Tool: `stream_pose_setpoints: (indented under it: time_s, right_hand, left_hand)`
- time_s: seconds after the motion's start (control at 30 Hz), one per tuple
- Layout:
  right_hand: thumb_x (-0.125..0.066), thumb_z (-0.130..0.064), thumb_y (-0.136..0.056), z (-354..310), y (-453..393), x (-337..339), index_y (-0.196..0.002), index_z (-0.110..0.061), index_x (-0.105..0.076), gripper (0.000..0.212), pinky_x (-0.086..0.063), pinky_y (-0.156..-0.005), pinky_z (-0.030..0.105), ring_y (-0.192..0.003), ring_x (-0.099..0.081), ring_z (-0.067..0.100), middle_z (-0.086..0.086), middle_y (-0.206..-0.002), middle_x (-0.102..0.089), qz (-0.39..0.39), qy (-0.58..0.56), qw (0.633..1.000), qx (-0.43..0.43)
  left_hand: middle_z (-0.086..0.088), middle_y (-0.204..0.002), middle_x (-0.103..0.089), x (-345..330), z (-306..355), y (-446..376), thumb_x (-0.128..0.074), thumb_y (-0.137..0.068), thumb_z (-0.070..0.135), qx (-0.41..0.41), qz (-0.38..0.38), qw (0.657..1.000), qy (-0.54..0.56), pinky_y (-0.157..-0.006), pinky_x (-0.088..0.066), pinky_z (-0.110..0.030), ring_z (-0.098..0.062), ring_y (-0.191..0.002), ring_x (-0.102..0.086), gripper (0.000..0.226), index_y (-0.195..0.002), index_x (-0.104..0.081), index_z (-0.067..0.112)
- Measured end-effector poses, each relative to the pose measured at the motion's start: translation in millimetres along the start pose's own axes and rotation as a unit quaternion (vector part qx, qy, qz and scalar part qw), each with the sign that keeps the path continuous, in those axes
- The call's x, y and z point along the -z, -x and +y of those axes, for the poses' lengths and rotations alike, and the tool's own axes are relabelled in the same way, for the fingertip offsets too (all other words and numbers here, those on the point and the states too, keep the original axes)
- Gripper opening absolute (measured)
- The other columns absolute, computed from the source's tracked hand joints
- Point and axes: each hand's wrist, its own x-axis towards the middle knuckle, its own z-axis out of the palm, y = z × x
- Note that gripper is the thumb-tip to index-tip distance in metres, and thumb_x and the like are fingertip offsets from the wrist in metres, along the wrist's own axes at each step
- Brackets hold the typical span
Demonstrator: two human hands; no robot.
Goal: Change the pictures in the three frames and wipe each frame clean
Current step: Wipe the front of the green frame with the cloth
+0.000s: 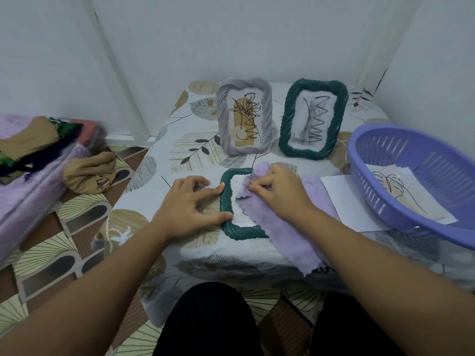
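Observation:
A dark green frame (227, 201) lies flat on the low table in front of me. My left hand (191, 205) rests beside it, with thumb and forefinger touching its left rim. My right hand (279, 192) grips a lilac cloth (285, 232) bunched over the frame's glass; the cloth covers the frame's right side and trails to the table's front edge. Behind, a lilac-grey frame (244, 116) and a second dark green frame (313, 119) stand upright, each holding a line drawing.
A purple slotted basket (416, 176) at the right holds a loose picture (401, 194), and a white sheet (341, 199) lies partly under it. The patterned tablecloth (174, 140) covers the table. Folded clothes (87, 173) sit on the floor and mattress at the left. Walls enclose the table's far side.

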Motion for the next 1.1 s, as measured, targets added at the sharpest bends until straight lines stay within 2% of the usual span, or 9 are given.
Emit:
stream_pose_setpoints:
  time_s: [0.13,0.23,0.33,0.5,0.67,0.8,0.87,0.97,1.1]
  right_hand:
    - [-0.062,-0.056,-0.092,6,29,7,-0.104,-0.042,-0.079,0.025,-0.035,-0.078,0.038,-0.085,-0.042,0.015,-0.011,-0.081,-0.044,-0.053,-0.021,0.997,0.046]
    - [-0.062,-0.053,-0.094,13,15,7,-0.103,-0.041,-0.079,0.022,-0.036,-0.080,0.037,-0.087,-0.042,0.014,-0.014,-0.080,-0.041,0.012,0.025,1.000,-0.001]
    - [-0.064,-0.048,-0.096,2,-9,-3,-0.101,-0.039,-0.080,0.019,-0.044,-0.089,0.043,-0.091,-0.049,0.019,-0.006,-0.088,-0.049,0.042,0.040,0.996,-0.071]
    - [-0.063,-0.050,-0.096,2,19,-2,-0.105,-0.040,-0.079,0.021,-0.036,-0.087,0.039,-0.093,-0.044,0.015,-0.007,-0.088,-0.048,0.014,0.015,1.000,-0.016]
    - [-0.064,-0.050,-0.095,3,-12,-4,-0.101,-0.039,-0.080,0.020,-0.044,-0.090,0.042,-0.087,-0.046,0.015,-0.006,-0.088,-0.049,0.047,0.031,0.996,-0.073]
    - [-0.064,-0.050,-0.095,0,10,-6,-0.105,-0.039,-0.079,0.021,-0.034,-0.084,0.037,-0.091,-0.045,0.016,-0.009,-0.085,-0.047,0.008,0.013,1.000,-0.006]
    - [-0.064,-0.052,-0.094,8,8,-2,-0.105,-0.040,-0.079,0.022,-0.032,-0.081,0.035,-0.090,-0.045,0.015,-0.010,-0.085,-0.045,0.029,0.026,0.999,-0.023]
    - [-0.065,-0.052,-0.094,5,-12,-3,-0.103,-0.039,-0.080,0.022,-0.040,-0.084,0.037,-0.087,-0.047,0.015,-0.008,-0.086,-0.047,0.045,0.031,0.996,-0.064]
    - [-0.066,-0.051,-0.093,1,5,-5,-0.105,-0.036,-0.080,0.023,-0.035,-0.078,0.034,-0.084,-0.045,0.015,-0.007,-0.082,-0.049,0.004,-0.004,1.000,0.012]
  left_hand:
    - [0.023,-0.132,-0.037,0,0,0,-0.047,-0.062,0.101,0.000,-0.003,1.000,0.006,-0.116,-0.030,-0.033,-0.006,-0.126,-0.027,0.090,-0.140,-0.051,0.057]
    - [0.023,-0.132,-0.036,0,1,0,-0.047,-0.062,0.101,0.000,-0.007,1.000,0.008,-0.115,-0.029,-0.031,-0.005,-0.126,-0.026,0.091,-0.141,-0.051,0.056]
    - [0.023,-0.132,-0.037,1,3,1,-0.046,-0.062,0.101,0.000,-0.003,1.000,0.007,-0.113,-0.029,-0.030,-0.005,-0.125,-0.027,0.091,-0.141,-0.051,0.056]
    - [0.024,-0.131,-0.037,0,0,0,-0.046,-0.062,0.101,0.000,-0.005,1.000,0.004,-0.114,-0.030,-0.032,-0.006,-0.126,-0.028,0.091,-0.140,-0.051,0.057]
    - [0.023,-0.131,-0.037,0,1,0,-0.045,-0.061,0.102,0.002,-0.004,1.000,0.000,-0.114,-0.029,-0.031,-0.007,-0.126,-0.028,0.092,-0.141,-0.051,0.056]
    - [0.022,-0.132,-0.036,1,1,0,-0.045,-0.062,0.101,0.001,-0.007,1.000,-0.003,-0.114,-0.029,-0.032,-0.008,-0.126,-0.028,0.091,-0.141,-0.050,0.056]
    - [0.022,-0.132,-0.036,1,1,0,-0.045,-0.062,0.101,0.001,-0.006,1.000,-0.003,-0.115,-0.029,-0.033,-0.008,-0.126,-0.028,0.091,-0.141,-0.051,0.056]
    - [0.023,-0.132,-0.036,1,2,0,-0.042,-0.061,0.103,0.001,-0.006,1.000,-0.006,-0.115,-0.029,-0.033,-0.008,-0.127,-0.028,0.093,-0.141,-0.051,0.056]
    - [0.022,-0.131,-0.037,2,3,1,-0.046,-0.061,0.101,0.003,-0.002,1.000,0.009,-0.115,-0.029,-0.031,-0.006,-0.126,-0.028,0.093,-0.141,-0.053,0.054]
